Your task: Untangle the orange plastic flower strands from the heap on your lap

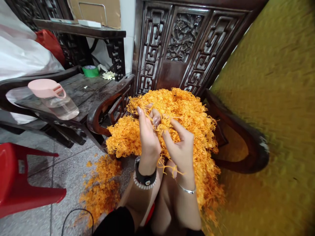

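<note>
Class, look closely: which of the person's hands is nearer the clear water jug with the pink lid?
Left. The left hand lies closer to the clear water jug with the pink lid; the right hand sits farther away, beyond the left.

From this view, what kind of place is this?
Probably a home room used for handwork: carved dark wooden chairs, a tiled floor, a red plastic stool, and an orange stringy heap that both hands pick at.

A pink-lidded clear jug [52, 98] lies tilted on the dark wooden side table [81, 88], with a green tape roll [90, 71] further back near a small white flower [108, 75]. A red plastic stool [17, 180] stands on the grey tiled floor [49, 164] at left. Behind rises a carved wooden chair back [183, 42], and a black cable [73, 214] loops over the floor.
</note>
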Demonstrator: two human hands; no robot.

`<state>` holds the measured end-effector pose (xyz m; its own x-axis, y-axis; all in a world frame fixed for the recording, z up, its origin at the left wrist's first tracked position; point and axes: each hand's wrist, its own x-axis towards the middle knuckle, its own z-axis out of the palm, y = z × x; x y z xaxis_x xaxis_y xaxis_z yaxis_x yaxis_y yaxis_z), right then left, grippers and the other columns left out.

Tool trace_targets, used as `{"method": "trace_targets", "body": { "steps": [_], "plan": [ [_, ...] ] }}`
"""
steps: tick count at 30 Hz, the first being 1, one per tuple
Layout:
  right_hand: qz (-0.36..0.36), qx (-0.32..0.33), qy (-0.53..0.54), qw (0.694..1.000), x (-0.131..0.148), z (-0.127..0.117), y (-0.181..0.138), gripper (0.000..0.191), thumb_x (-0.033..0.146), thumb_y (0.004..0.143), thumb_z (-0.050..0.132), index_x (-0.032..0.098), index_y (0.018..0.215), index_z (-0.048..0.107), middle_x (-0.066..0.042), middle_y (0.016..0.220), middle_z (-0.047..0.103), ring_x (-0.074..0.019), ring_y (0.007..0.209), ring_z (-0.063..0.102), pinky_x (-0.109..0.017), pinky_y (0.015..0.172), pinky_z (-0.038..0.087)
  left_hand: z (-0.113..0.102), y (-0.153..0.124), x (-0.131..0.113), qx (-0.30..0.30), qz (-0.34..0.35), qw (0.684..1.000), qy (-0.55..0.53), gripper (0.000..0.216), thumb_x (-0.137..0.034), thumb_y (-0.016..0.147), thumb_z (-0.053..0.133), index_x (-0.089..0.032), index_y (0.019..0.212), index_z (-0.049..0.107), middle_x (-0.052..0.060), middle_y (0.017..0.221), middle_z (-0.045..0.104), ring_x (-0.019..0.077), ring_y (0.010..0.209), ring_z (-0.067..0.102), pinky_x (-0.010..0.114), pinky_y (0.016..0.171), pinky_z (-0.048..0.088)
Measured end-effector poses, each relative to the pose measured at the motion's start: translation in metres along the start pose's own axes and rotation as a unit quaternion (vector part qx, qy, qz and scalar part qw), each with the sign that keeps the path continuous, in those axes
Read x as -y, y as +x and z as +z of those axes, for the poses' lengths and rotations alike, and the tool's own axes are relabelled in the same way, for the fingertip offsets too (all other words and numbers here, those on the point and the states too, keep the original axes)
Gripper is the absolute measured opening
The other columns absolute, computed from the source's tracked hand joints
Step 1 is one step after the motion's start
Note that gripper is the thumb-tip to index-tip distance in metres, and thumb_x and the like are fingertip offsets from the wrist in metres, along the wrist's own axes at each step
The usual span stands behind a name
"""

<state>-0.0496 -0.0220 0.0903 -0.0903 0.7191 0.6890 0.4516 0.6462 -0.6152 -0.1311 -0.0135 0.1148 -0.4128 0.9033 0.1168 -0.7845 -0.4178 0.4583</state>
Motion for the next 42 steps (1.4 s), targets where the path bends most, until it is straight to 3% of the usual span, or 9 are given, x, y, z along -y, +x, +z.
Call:
{"method": "trace_targets", "body": {
  "steps": [5, 8, 13, 18, 26, 30, 33, 37, 42],
  "plan": [
    [-0.039, 0.157, -0.002, 0.987, 0.006, 0.0, 0.0, 0.044, 0.022, 0.085, 0.05, 0.02, 0.129, 0.048, -0.006, 0.13, 0.055, -0.0191, 0.119, 0.052, -0.04, 0.103, 0.042, -0.009, 0.003, 0.008, -0.068, 0.089, 0.994, 0.013, 0.03, -0.045, 0.091, 0.037, -0.02, 0.085, 0.053, -0.004, 0.065, 0.028, 0.0087, 0.054, 0.028, 0.018, 0.052, 0.033],
    [-0.032, 0.194, 0.028, 0.98, 0.008, 0.001, -0.001, 0.046, 0.023, 0.087, 0.049, 0.021, 0.132, 0.044, -0.005, 0.135, 0.051, -0.0183, 0.124, 0.048, -0.039, 0.106, 0.039, -0.016, 0.005, 0.007, -0.084, 0.116, 0.989, 0.044, 0.024, -0.043, 0.089, 0.045, -0.021, 0.084, 0.053, -0.003, 0.067, 0.03, 0.0085, 0.056, 0.03, 0.018, 0.055, 0.035],
    [0.046, 0.142, 0.093, 0.984, 0.011, 0.007, -0.006, 0.046, 0.027, 0.084, 0.056, 0.028, 0.129, 0.047, -0.003, 0.129, 0.056, -0.0183, 0.118, 0.053, -0.037, 0.101, 0.043, -0.017, 0.011, 0.011, -0.051, 0.137, 0.987, 0.062, 0.028, -0.044, 0.091, 0.038, -0.022, 0.087, 0.054, -0.001, 0.073, 0.037, 0.0097, 0.061, 0.036, 0.02, 0.059, 0.039],
    [0.091, 0.028, 0.076, 0.993, 0.015, 0.009, -0.007, 0.025, 0.025, 0.085, 0.054, 0.026, 0.109, 0.06, -0.002, 0.108, 0.065, -0.0152, 0.098, 0.06, -0.031, 0.088, 0.048, -0.011, 0.011, 0.021, -0.007, 0.148, 0.981, 0.129, 0.017, -0.035, 0.09, 0.044, -0.022, 0.094, 0.055, -0.001, 0.072, 0.039, 0.0097, 0.066, 0.041, 0.019, 0.067, 0.039],
    [0.119, -0.001, 0.196, 0.973, 0.01, 0.017, -0.006, 0.014, 0.029, 0.087, 0.049, 0.021, 0.079, 0.056, 0.002, 0.073, 0.055, -0.0108, 0.068, 0.051, -0.024, 0.064, 0.044, -0.005, 0.003, 0.021, -0.034, 0.124, 0.99, 0.056, 0.016, -0.035, 0.088, 0.049, -0.021, 0.084, 0.054, -0.008, 0.05, 0.021, 0.0064, 0.043, 0.02, 0.018, 0.043, 0.023],
    [0.159, 0.019, 0.341, 0.926, 0.01, 0.018, -0.004, 0.014, 0.034, 0.085, 0.049, 0.022, 0.081, 0.055, 0.002, 0.07, 0.051, -0.0108, 0.064, 0.049, -0.024, 0.06, 0.043, -0.007, 0.002, 0.002, -0.024, 0.037, 0.997, -0.07, 0.018, -0.025, 0.093, 0.041, -0.02, 0.08, 0.051, -0.01, 0.045, 0.013, 0.0061, 0.038, 0.011, 0.016, 0.038, 0.019],
    [0.158, 0.001, 0.416, 0.895, 0.011, 0.01, 0.004, 0.023, 0.037, 0.085, 0.042, 0.023, 0.067, 0.044, 0.002, 0.061, 0.039, -0.0117, 0.057, 0.043, -0.028, 0.059, 0.043, -0.015, 0.006, -0.016, -0.014, -0.054, 0.988, -0.143, 0.026, -0.019, 0.096, 0.03, -0.017, 0.079, 0.05, -0.01, 0.045, 0.011, 0.0059, 0.035, 0.009, 0.016, 0.034, 0.016],
    [0.183, -0.056, 0.367, 0.911, 0.004, -0.001, 0.01, 0.022, 0.04, 0.082, 0.041, 0.023, 0.068, 0.041, 0.001, 0.065, 0.04, -0.0131, 0.061, 0.045, -0.031, 0.064, 0.046, -0.027, 0.013, -0.036, -0.005, -0.042, 0.983, -0.179, 0.028, -0.018, 0.096, 0.027, -0.015, 0.082, 0.051, -0.01, 0.045, 0.011, 0.0051, 0.033, 0.012, 0.015, 0.034, 0.019],
    [0.217, 0.048, 0.265, 0.938, -0.022, 0.018, 0.009, 0.021, 0.042, 0.082, 0.049, 0.021, 0.082, 0.052, -0.002, 0.078, 0.054, -0.0123, 0.07, 0.052, -0.026, 0.063, 0.046, -0.033, -0.013, -0.071, 0.043, -0.026, 0.979, -0.198, 0.022, -0.024, 0.096, 0.028, -0.015, 0.088, 0.047, -0.01, 0.046, 0.018, 0.0043, 0.033, 0.019, 0.015, 0.035, 0.023]
  ]
}}
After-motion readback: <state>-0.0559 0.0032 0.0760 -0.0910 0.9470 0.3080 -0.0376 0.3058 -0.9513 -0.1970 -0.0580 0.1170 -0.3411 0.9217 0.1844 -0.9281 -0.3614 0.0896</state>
